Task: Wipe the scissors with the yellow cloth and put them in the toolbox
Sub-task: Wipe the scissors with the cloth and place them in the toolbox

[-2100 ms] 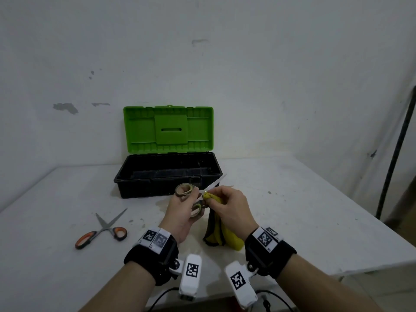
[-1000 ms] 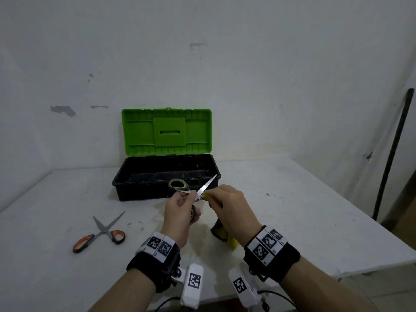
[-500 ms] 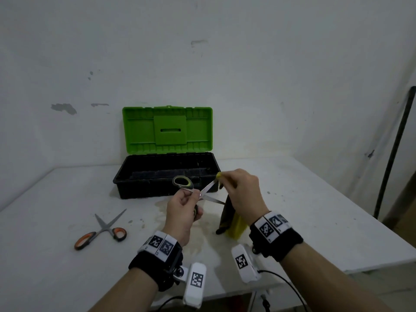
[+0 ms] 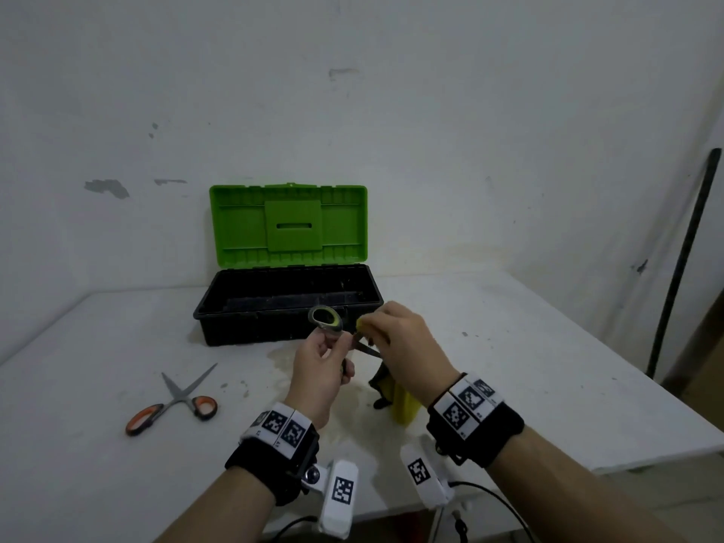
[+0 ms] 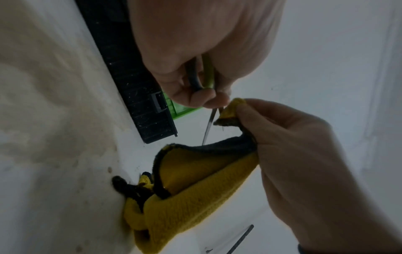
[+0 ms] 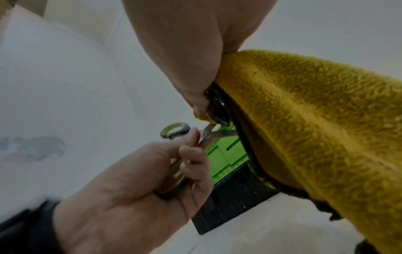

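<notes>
My left hand (image 4: 325, 362) grips the handles of the green-grey scissors (image 4: 326, 320), which stand with their blades spread apart above the table in front of the toolbox (image 4: 288, 303). In the right wrist view the scissors (image 6: 208, 134) show one handle ring above my fingers. My right hand (image 4: 395, 342) pinches the yellow cloth (image 4: 401, 401) around one blade close to the pivot; the rest of the cloth (image 5: 195, 185) hangs down to the table. The other blade (image 5: 208, 125) is bare. The black toolbox stands open with its green lid (image 4: 288, 225) upright.
A second pair of scissors with orange handles (image 4: 172, 405) lies on the white table (image 4: 548, 366) at the left. A stained patch of tabletop lies under my hands. The wall stands just behind the toolbox, and a dark pole (image 4: 681, 264) leans at the right.
My right hand has slid with the cloth along the blade, from near the tip back toward the pivot and my left hand. The left hand kept holding the scissors.
</notes>
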A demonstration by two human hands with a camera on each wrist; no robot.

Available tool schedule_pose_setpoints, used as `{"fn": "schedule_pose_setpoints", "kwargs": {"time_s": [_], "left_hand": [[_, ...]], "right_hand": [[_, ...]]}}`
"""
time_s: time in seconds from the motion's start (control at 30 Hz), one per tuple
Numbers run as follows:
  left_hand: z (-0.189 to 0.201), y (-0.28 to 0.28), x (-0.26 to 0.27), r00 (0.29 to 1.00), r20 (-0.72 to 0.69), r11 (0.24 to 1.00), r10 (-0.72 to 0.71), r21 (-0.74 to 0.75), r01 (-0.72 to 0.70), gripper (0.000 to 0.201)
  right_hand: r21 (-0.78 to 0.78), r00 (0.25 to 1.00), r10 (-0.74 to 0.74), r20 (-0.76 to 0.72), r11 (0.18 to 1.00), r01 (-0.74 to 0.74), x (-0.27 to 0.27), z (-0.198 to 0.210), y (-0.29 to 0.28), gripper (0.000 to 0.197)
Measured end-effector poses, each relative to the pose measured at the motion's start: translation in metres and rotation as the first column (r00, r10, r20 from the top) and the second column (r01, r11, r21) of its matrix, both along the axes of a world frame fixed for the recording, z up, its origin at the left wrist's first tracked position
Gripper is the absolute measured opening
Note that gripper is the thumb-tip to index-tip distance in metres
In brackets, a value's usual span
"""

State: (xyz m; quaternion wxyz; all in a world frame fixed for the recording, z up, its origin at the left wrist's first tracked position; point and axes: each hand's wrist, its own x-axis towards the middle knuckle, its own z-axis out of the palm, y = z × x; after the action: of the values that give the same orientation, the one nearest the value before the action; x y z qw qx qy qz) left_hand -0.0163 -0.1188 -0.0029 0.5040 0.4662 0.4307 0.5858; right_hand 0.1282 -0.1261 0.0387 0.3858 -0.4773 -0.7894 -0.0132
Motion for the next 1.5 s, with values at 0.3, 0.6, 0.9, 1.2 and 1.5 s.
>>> {"fn": "schedule_pose_setpoints", "kwargs": {"time_s": [0.3, 0.6, 0.9, 1.2, 1.5], "left_hand": [[-0.002, -0.004, -0.004, 0.997, -0.079, 1.0, 0.019, 0.021, -0.018, 0.013], [-0.001, -0.003, 0.005, 0.97, 0.241, 0.984, -0.039, -0.159, 0.079, 0.012], [0.0, -0.002, 0.004, 0.935, 0.35, 0.97, -0.059, -0.2, 0.136, 0.01], [-0.005, -0.006, 0.002, 0.971, 0.234, 0.986, -0.038, -0.15, 0.075, 0.011], [-0.003, -0.008, 0.005, 0.998, -0.028, 0.999, -0.048, -0.011, 0.048, 0.012]], "right_hand": [[-0.029, 0.979, -0.164, -0.122, 0.986, 0.162, 0.023, 0.0, 0.017, 0.016], [-0.004, 0.994, -0.061, -0.091, 0.998, 0.061, 0.007, -0.011, 0.01, 0.012], [0.027, 1.0, -0.01, -0.025, 1.0, 0.01, 0.002, -0.011, 0.0, 0.011], [-0.036, 0.958, -0.23, -0.171, 0.973, 0.227, 0.03, 0.012, 0.014, 0.022], [-0.091, 0.986, -0.116, 0.117, 0.988, 0.127, 0.009, 0.001, 0.009, 0.016]]}}
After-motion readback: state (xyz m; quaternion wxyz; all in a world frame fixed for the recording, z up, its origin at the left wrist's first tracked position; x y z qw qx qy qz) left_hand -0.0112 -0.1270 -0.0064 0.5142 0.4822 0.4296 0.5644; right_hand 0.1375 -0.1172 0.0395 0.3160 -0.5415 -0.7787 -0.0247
